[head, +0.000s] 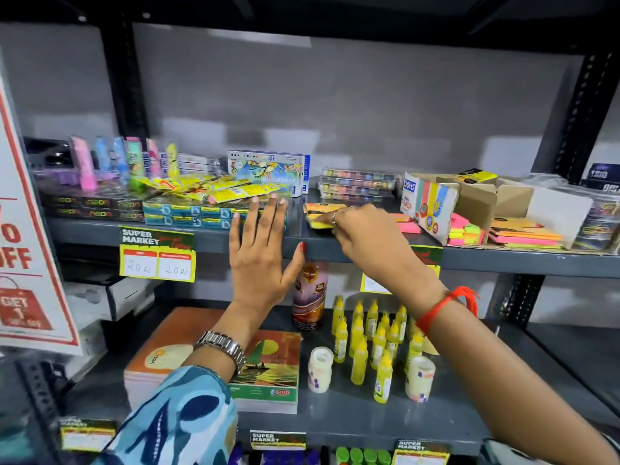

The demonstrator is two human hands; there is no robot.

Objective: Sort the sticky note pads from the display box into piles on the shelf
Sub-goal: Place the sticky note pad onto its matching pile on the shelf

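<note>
A cardboard display box (476,199) lies on the grey shelf (503,260) at the right, with neon pink, green and yellow sticky note pads (464,231) in its open front. Just left of it lie pink pads (407,224). My right hand (365,234) is closed on a yellow and orange sticky note pad (320,214) resting on the shelf near its front edge. My left hand (260,250) is flat with fingers spread, held in front of the shelf edge beside that pad and holding nothing.
Blue boxes and yellow packets (214,203) crowd the shelf's left; paint sets (355,186) stand behind. More orange and pink pads (523,234) lie at the right. Below are glue bottles (372,340), notebooks (268,370) and a can (310,293). A sale sign (23,246) hangs left.
</note>
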